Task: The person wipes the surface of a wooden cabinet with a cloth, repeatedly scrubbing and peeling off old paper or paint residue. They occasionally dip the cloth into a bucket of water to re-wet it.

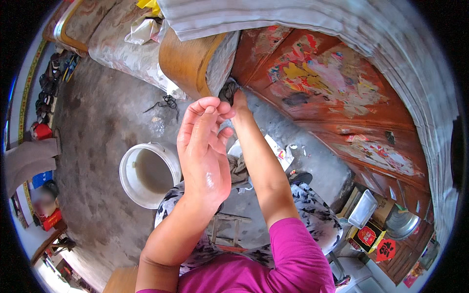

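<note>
1. Bucket first: the white round plastic bucket stands on the grey concrete floor at your left, upright, mouth up, murky water in it. It is near your left forearm and not touching it.

2. Your left hand is raised, palm toward you and wet-looking, fingers together and curled slightly toward the thumb. It holds nothing that you can see and rests on nothing.

3. Your right hand is stretched out further, clamped on a dark crumpled rag, pressing it against the end of the curved orange-brown wooden furniture edge.

4. Judging by this, you are in the wiping step, cleaning that wooden end with a damp cloth. The next move likely calls for steady pressure along the curve, and a rinse in the bucket once the rag is dirty.

5. The rag is bunched, so it has no clear long axis. It points up and away from you, in line with your right forearm.

6. The red painted wooden panel lies to your right, its decoration worn and patchy.
</note>
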A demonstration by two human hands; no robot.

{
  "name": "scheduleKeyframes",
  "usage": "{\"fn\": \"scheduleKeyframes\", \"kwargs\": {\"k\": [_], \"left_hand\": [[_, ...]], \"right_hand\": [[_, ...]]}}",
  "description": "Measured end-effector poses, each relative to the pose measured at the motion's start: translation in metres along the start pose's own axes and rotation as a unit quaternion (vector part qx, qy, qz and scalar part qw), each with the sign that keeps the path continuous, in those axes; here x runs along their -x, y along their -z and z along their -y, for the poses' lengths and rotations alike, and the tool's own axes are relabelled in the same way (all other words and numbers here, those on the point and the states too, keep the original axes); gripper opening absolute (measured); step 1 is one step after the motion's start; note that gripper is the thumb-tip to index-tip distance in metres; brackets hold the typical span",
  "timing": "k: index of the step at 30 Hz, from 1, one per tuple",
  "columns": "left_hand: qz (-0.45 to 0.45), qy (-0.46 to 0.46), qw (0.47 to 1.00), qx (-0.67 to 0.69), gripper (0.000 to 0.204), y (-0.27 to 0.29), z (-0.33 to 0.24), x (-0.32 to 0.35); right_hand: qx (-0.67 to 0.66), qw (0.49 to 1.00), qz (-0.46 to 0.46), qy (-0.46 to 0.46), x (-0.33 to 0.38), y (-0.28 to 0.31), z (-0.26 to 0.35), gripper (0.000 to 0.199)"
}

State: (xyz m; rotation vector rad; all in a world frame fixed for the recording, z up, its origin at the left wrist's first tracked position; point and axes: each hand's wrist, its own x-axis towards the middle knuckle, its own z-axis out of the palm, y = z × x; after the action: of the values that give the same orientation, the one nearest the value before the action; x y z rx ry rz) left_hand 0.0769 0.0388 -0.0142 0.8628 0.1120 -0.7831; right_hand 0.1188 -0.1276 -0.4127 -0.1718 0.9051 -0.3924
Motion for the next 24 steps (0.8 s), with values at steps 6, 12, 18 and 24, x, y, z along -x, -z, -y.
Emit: {"fn": "scheduleKeyframes", "kwargs": {"k": [6,12,18,24], "left_hand": [[-0.012,-0.004,1.0,0.004,0.019,0.005,0.0,0.008],[-0.001,-0.022,1.0,0.002,0.019,0.0,-0.004,0.014],[-0.038,-0.045,0.998,0.006,0.014,0.001,-0.009,0.01],[-0.041,-0.047,0.998,0.031,0.015,0.009,-0.014,0.008]], "right_hand": [[-0.002,0.996,0.088,-0.026,0.079,-0.05,0.012,0.027],[0.035,0.99,0.128,0.054,0.158,-0.076,0.047,0.03],[0.362,0.615,0.106,0.692,0.313,-0.196,0.12,0.031],[0.539,0.211,-0.158,0.8,0.306,-0.206,0.136,0.041]]}}
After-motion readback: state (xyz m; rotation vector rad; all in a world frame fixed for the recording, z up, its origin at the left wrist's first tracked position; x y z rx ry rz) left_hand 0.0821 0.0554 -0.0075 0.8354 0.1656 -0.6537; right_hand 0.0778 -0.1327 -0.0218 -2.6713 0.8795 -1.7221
